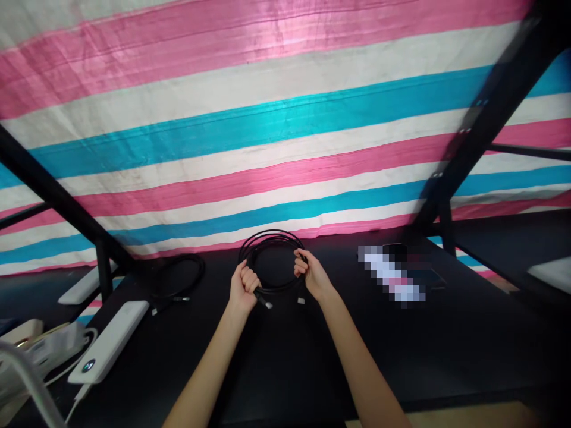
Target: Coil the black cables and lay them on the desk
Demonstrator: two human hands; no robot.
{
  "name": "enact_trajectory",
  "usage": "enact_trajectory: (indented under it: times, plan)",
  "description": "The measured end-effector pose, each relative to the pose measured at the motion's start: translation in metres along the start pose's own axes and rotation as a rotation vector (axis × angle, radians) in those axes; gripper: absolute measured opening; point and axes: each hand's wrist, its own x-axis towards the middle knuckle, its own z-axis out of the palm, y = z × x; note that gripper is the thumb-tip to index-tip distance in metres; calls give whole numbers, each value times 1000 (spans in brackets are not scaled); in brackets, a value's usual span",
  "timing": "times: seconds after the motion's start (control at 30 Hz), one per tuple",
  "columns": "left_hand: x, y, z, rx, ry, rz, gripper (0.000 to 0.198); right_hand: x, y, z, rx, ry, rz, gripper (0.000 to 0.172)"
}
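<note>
A black cable (273, 233) is wound into a round coil of several loops, held up over the black table. My left hand (244, 286) is closed around the coil's left side. On the right side, my right hand (311, 272) grips the loops with its fingers curled. One silver cable plug (267, 305) sticks out below my left hand. Another plug (301, 301) hangs beneath the coil, close to my right hand. A second coiled black cable (201, 270) lies on the table to the left, its metal ends toward me.
A white power bank (111, 342) with a small display lies at the left, a white cord plugged into it. Beside it are a white power strip (57, 345) and a curved pale tube (31, 380). A blurred-out item (392, 276) lies right. Black frame bars (473, 131) flank a striped sheet (267, 131).
</note>
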Motion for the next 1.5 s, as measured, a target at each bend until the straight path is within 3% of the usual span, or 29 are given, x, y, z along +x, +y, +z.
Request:
enact_trajectory:
  times: [0.07,0.23,0.33,0.5,0.6,0.73,0.9,0.97,1.07,1.2,1.33,1.5]
  plan:
    - [12,3,5,35,17,30,52,1,4,2,-24,48,-51,6]
    - [42,-1,7,194,72,106,42,8,5,-8,-59,149,-122,14]
    - [54,-8,0,332,112,175,22,18,6,-20,-80,204,-147,12]
    - [63,-14,-16,615,192,411,14,32,9,-31,-97,201,-226,5]
    - [65,-16,-19,791,224,564,29,37,13,-32,-107,181,-283,3]
    - [67,-27,-19,1044,217,632,46,45,20,-35,-189,209,-381,7]
    - [61,-35,-18,1353,265,723,64,50,25,-45,-455,317,-495,21]
    - [56,-35,-19,1471,186,786,60,48,25,-46,-607,366,-538,37]
    - [51,-35,-25,1636,-21,821,44,41,25,-46,-831,403,-616,62]
    - [50,-39,-37,1779,-127,764,36,35,27,-45,-1071,386,-656,66]
    - [52,-38,-42,1847,-96,757,41,34,29,-48,-1247,393,-645,57]
    - [66,-22,-37,1927,62,772,51,30,26,-52,-1379,457,-655,57]
